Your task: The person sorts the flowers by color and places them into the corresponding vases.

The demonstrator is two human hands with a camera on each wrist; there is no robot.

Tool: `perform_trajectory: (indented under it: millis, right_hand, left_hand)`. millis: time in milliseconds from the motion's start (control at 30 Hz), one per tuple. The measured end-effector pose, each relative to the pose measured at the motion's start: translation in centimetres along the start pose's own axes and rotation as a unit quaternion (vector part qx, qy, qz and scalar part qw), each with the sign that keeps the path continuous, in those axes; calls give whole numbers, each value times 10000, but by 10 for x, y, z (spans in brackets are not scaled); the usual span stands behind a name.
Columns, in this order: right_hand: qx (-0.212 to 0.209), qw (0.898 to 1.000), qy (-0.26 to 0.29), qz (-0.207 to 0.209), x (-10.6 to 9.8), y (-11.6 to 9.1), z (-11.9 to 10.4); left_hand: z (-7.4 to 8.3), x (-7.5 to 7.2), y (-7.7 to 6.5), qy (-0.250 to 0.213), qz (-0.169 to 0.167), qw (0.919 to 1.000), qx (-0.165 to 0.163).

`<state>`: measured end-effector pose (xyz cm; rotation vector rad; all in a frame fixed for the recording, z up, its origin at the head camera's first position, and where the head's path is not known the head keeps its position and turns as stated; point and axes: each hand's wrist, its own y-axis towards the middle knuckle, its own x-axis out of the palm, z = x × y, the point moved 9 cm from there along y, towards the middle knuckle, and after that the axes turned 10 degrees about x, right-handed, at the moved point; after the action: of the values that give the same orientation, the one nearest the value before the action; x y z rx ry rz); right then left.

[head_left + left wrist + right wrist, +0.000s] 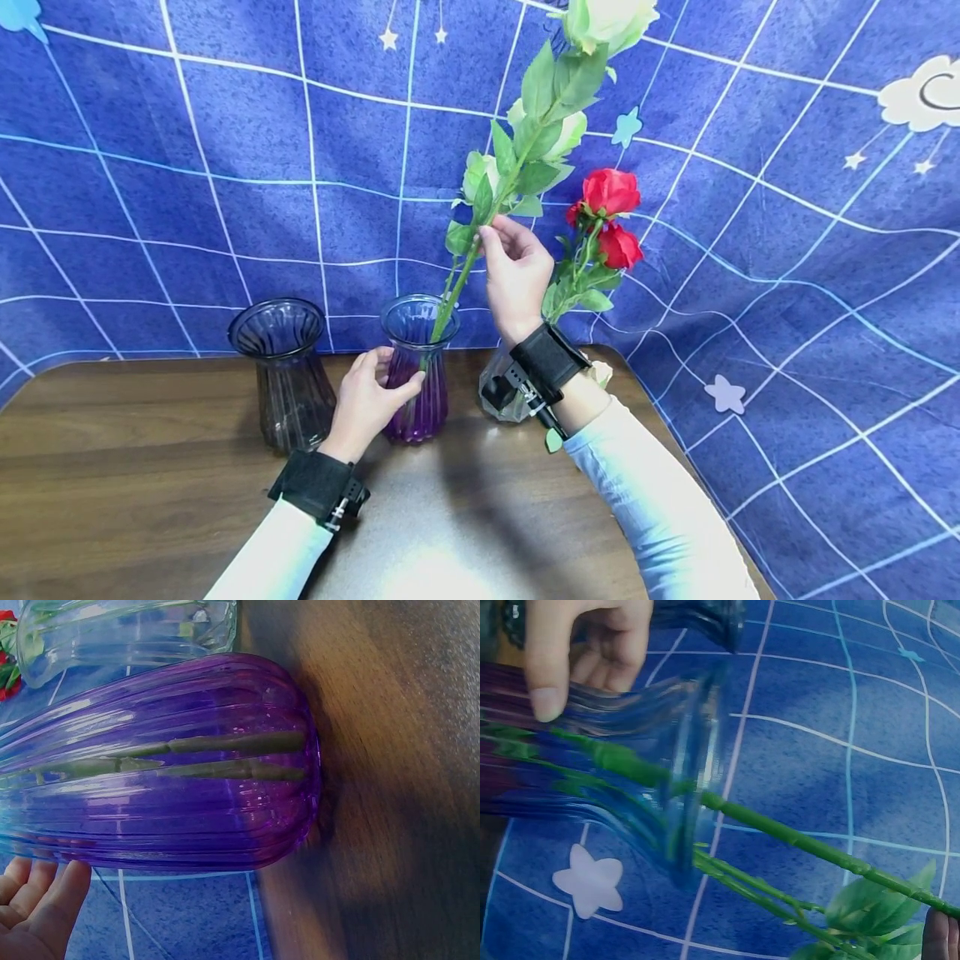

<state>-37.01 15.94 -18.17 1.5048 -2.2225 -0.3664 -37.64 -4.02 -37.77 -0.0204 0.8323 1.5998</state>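
Observation:
A ribbed glass vase (420, 412), purple below and blue at its flared rim, stands upright on the table. My left hand (367, 396) holds its side, thumb across the front and fingers round the left; the left wrist view shows fingertips (77, 874) against the glass. Higher up, my right hand (519, 271) pinches the green stem (467, 268) of artificial white roses (609, 23). That stem leans right out of the vase mouth. Through the glass, the left wrist view shows two stem ends (255, 742) down near the vase bottom.
Left of the purple vase stands a dark grey glass vase (292, 400). A clear glass vase (498, 396), partly behind my right wrist, holds red roses (611, 192). A white bloom (600, 372) shows beside that wrist. Blue gridded cloth (225, 208) hangs behind the wooden table (135, 467).

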Motion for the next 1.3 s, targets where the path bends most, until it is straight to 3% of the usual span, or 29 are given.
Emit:
perform_trajectory:
  millis: [633,1300]
  right_hand:
    - [606,9958,-637,-255,-3,-21,52]
    - [1101,9891,-724,-664,1,-35,77]
  left_hand:
    - [0,0,-1,-4,0,10000,13]
    - [0,0,-1,-7,-44,10000,13]
